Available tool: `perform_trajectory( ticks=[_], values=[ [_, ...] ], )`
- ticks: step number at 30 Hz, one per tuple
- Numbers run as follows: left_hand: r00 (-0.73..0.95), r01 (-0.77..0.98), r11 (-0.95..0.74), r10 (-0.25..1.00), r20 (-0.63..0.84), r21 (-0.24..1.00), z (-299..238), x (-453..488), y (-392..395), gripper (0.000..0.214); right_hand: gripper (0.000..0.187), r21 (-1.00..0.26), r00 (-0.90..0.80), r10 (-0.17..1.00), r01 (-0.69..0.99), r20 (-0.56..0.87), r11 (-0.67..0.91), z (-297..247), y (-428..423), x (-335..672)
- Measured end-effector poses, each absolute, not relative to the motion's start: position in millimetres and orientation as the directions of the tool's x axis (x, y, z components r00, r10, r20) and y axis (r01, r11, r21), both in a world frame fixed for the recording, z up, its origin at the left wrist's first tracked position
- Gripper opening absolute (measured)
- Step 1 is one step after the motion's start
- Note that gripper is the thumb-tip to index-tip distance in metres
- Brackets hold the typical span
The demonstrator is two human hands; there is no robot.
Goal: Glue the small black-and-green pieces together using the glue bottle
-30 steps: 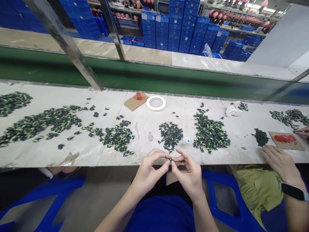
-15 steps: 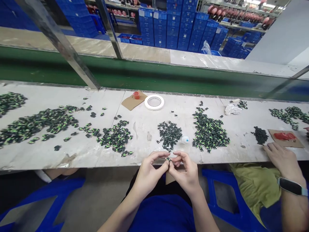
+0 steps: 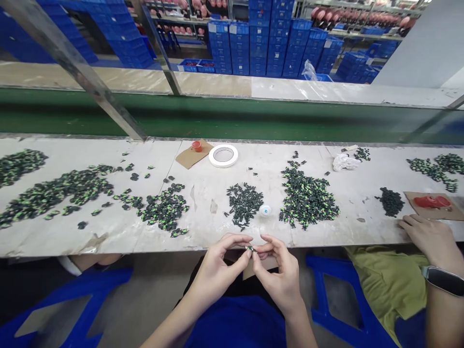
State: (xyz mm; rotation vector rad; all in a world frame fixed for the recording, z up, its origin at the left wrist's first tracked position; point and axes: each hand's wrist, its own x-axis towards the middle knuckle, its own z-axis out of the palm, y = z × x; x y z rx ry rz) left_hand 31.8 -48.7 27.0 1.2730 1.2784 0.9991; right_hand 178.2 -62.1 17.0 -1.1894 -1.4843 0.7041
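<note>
Head view, looking down at the near edge of a long pale worktop (image 3: 108,232). The left hand (image 3: 217,268) and the right hand (image 3: 281,278) meet just in front of that edge, above the lap. Between them sits one small dark-and-green part (image 3: 250,249). The fingers of each hand are drawn together at the tips and pinch this part from opposite sides, thumb and forefinger nearly closed, the remaining fingers loosely curled.

On the worktop just beyond the hands:
- a small heap of dark parts (image 3: 243,203)
- a small white round cap (image 3: 265,210) just right of that heap
- a larger heap of green-and-black parts (image 3: 308,198) further right
- a looser heap of green-and-black parts (image 3: 165,209) to the left, with a long scatter of the same parts (image 3: 54,191) trailing toward the left edge

Further back lie a white tape roll (image 3: 223,155) and, beside it, a scrap of cardboard (image 3: 186,158) carrying a small red cup (image 3: 196,145).

At the right, a co-worker's hand (image 3: 433,239), with a dark wristband (image 3: 444,280), rests on the worktop edge near a second cardboard scrap (image 3: 444,209) smeared with red.

Behind the worktop runs a green conveyor belt (image 3: 232,116); stacked blue crates (image 3: 261,38) fill the background
</note>
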Motion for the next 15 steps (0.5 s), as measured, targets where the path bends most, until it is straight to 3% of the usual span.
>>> perform_trajectory(
  ticks=[10, 13, 15],
  values=[
    [0.113, 0.118, 0.157, 0.979, -0.171, 0.98, 32.5, 68.7, -45.2, 0.026, 0.035, -0.835, 0.144, 0.869, 0.388, 0.474, 0.391, 2.8, -70.2, 207.6],
    [0.18, 0.196, 0.066, 0.978, -0.102, 0.978, 31.1, 75.3, -47.3, 0.033, 0.036, -0.884, 0.15, 0.902, 0.319, 0.405, 0.343, 2.8, -68.6, 217.9],
    [0.174, 0.342, -0.041, 0.984, -0.021, 0.939, 25.9, 74.6, -48.7, 0.037, 0.037, -0.912, 0.159, 0.922, 0.279, 0.353, 0.301, 2.4, -64.3, 226.0]
  ],
)
